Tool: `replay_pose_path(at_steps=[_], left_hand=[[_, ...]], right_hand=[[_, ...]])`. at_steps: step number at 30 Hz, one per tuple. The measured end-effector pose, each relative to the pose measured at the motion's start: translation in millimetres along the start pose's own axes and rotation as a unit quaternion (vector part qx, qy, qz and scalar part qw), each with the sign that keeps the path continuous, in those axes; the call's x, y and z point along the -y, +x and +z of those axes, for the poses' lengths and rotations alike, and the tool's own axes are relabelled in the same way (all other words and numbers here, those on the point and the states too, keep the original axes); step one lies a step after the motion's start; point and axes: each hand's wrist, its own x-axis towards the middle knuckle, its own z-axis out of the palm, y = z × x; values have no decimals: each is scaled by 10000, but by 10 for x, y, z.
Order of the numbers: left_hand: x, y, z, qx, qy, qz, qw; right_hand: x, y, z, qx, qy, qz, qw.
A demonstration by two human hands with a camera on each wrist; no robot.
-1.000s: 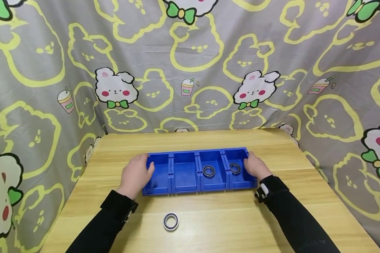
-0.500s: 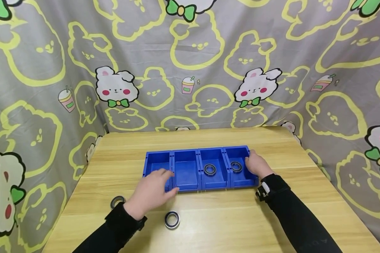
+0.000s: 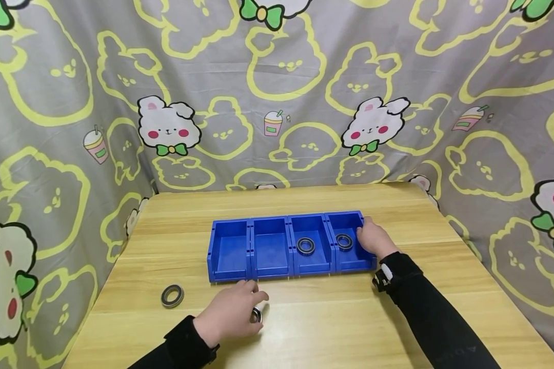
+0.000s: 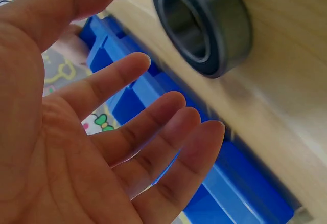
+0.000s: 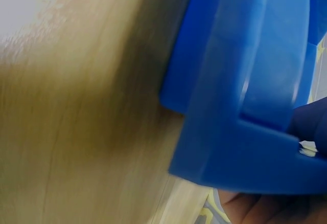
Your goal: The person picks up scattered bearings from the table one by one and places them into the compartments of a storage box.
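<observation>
My left hand [image 3: 231, 312] hovers over a ball bearing [image 3: 257, 314] on the table, thumb and fingers spread around it. In the left wrist view the fingers are apart, and the bearing [image 4: 235, 35] lies just beyond the fingertips. My right hand [image 3: 376, 238] grips the right end wall of a row of joined blue bins [image 3: 271, 256], thumb on the inner side. The right wrist view shows the bin's front corner [image 5: 219, 147] with part of the hand behind it. One bearing [image 3: 305, 254] lies in the third bin from the left, another [image 3: 344, 249] in the rightmost.
A further bearing [image 3: 172, 306] lies on the wooden table [image 3: 314, 328], left of my left hand. The two left bins hold nothing. A patterned curtain [image 3: 231, 77] surrounds the table at the back and sides.
My left hand has left the left end of the bins and come down and right to the front bearing, uncovering the bearing at the left. My right hand stays on the bin wall.
</observation>
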Motion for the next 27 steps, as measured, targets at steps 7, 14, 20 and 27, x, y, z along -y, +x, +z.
replay_pose_path(at_steps=[7, 14, 20, 27], left_hand=[[3, -18, 102, -36, 39, 135, 9999], [-38, -13, 135, 233, 94, 79, 9997], [-66, -17, 128, 389, 101, 79, 9992], [-60, -19, 141, 431, -7, 29, 9991]], right_hand=[[-23, 1, 3, -13, -9, 23, 10000], [-30, 19, 8, -63, 11, -33, 10000], [-31, 30, 16, -78, 55, 2, 10000], [-41, 23, 25, -118, 12, -34, 9999]])
